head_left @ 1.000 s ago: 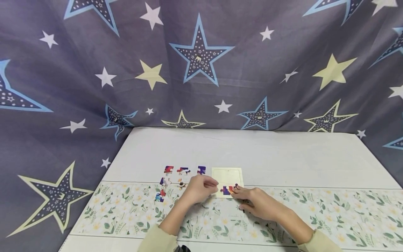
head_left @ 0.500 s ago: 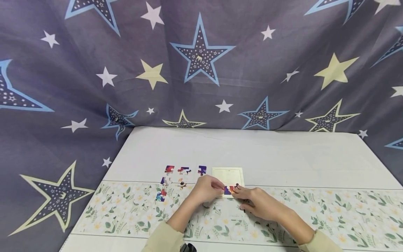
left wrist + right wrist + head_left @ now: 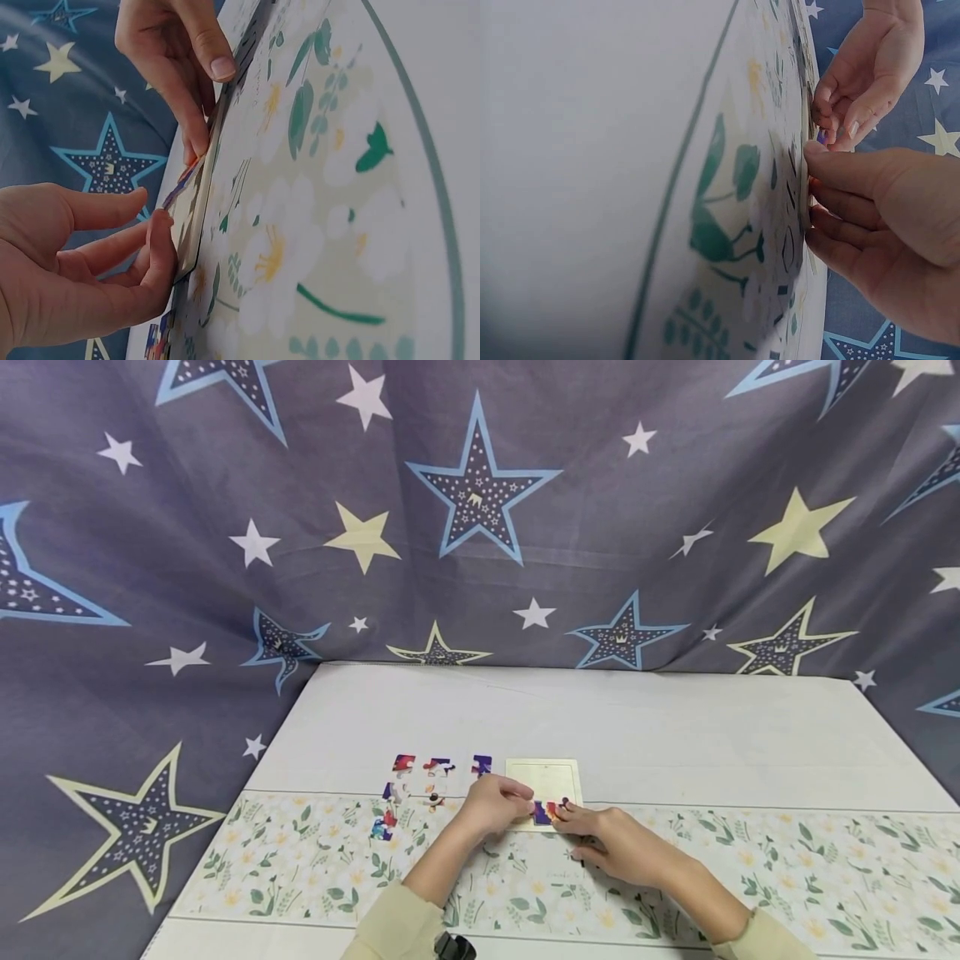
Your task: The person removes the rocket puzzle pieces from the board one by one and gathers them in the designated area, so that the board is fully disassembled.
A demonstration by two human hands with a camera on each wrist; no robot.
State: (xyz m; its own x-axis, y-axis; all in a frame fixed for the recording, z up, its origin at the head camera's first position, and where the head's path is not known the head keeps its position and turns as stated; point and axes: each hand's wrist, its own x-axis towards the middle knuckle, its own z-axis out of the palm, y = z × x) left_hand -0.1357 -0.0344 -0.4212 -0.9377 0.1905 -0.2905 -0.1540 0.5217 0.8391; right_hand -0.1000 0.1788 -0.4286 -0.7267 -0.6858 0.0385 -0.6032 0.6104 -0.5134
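A square cream puzzle tray (image 3: 542, 772) lies near the middle of the table. Along its near edge sit a purple puzzle piece (image 3: 542, 815) and a red-orange puzzle piece (image 3: 552, 810). My left hand (image 3: 489, 807) reaches in from the left and pinches the purple piece at its left end; in the left wrist view, thumb and fingertips of the left hand (image 3: 90, 262) meet at that end. From the right, my right hand (image 3: 618, 843) has its straight fingertips on the red-orange piece and covers the tray's near right corner. Its thumb is at the tray's near edge.
Loose puzzle pieces lie left of the tray, among them a red-and-white piece (image 3: 403, 763), a purple piece (image 3: 482, 765) and a blue-and-red piece (image 3: 384, 827). A floral strip (image 3: 315, 860) crosses the white table (image 3: 675, 727). A starry curtain (image 3: 570, 527) hangs behind.
My left hand has moved right to the purple piece's left end, hiding part of it, and shifted slightly in the last half second. The right hand has stayed in place.
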